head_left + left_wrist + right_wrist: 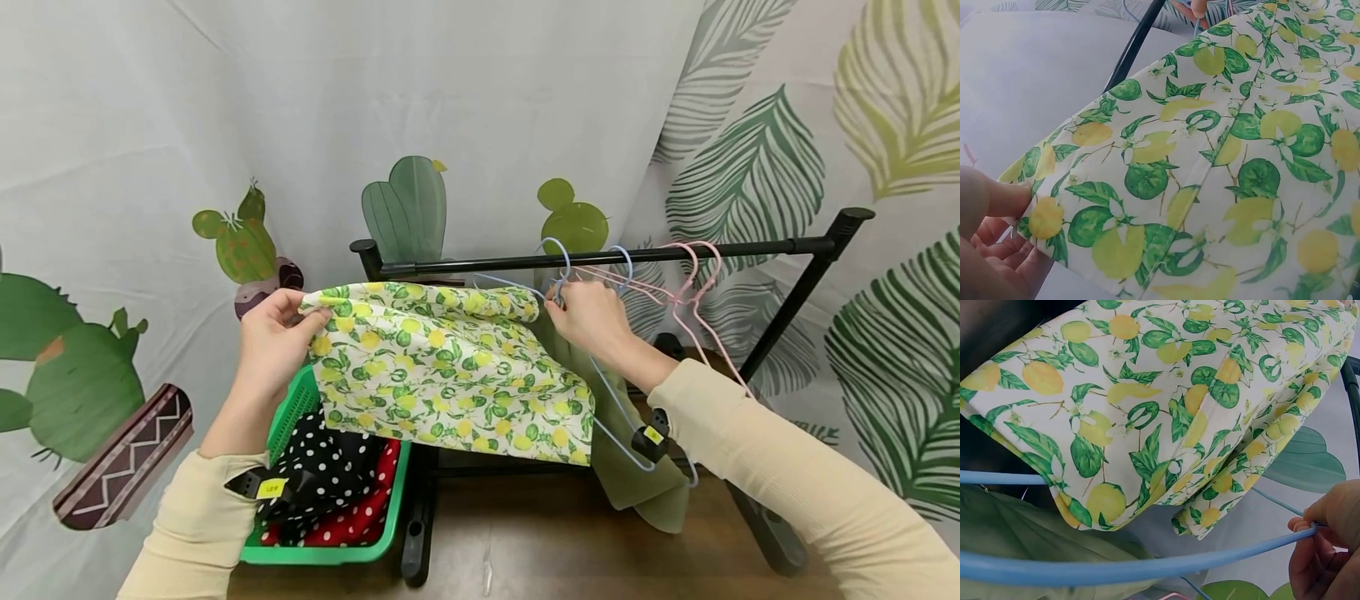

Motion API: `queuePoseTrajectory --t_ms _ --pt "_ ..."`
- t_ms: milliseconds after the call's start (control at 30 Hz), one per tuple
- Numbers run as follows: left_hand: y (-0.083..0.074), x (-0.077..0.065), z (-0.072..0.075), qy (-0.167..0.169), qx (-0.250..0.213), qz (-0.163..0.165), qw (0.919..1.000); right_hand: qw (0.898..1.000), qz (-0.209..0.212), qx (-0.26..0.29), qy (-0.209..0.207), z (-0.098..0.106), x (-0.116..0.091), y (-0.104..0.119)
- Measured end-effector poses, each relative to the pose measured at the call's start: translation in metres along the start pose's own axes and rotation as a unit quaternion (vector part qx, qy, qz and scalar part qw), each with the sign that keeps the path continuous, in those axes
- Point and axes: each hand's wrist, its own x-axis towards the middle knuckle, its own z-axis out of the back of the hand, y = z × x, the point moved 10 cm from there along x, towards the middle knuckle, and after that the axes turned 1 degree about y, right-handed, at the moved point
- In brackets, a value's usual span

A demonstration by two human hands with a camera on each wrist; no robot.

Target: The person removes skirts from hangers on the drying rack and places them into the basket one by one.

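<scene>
A cloth printed with lemons and green leaves [450,375] spreads between my hands. At its upper left corner, my left hand [273,346] pinches the edge between thumb and fingers, as the left wrist view shows closely. My right hand [592,321] grips a light blue hanger [1147,570] near its neck, just below the rack's rail. That hanger's hook is at the rail, and part of its frame passes behind the cloth, hidden there. Beyond it hangs an olive green garment [652,496], partly covered by the lemon cloth.
A black rack's rail [480,263] runs across the middle. Pink hangers [681,296] hang on it at the right. At lower left, a green basket [322,555] holds black and red polka-dot fabric [330,467]. A wooden surface [525,533] lies below.
</scene>
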Motion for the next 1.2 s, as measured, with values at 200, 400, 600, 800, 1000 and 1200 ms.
queuePoseTrajectory --t_ms 200,400,600,800,1000,1200 --pt "-0.001 0.001 0.005 -0.017 -0.029 0.02 0.9992 1.0 0.001 -0.003 -0.001 0.001 0.0 -0.002" --pt "-0.002 0.002 0.012 -0.03 -0.023 0.019 0.9991 1.0 -0.002 -0.003 -0.001 0.002 0.0 -0.006" --pt "-0.009 0.005 0.02 -0.045 0.017 -0.01 0.9988 1.0 0.007 -0.016 -0.019 0.004 0.0 -0.007" --pt "-0.011 0.006 0.035 -0.08 0.032 -0.004 0.9963 0.999 0.007 -0.025 -0.042 0.009 -0.001 -0.008" --pt "0.0 0.007 0.06 -0.119 0.01 0.029 0.9924 0.998 0.011 -0.028 -0.057 0.012 0.0 -0.008" --pt "0.013 0.008 0.084 -0.159 -0.109 0.06 0.9794 0.998 0.013 -0.027 -0.051 0.013 -0.001 -0.008"
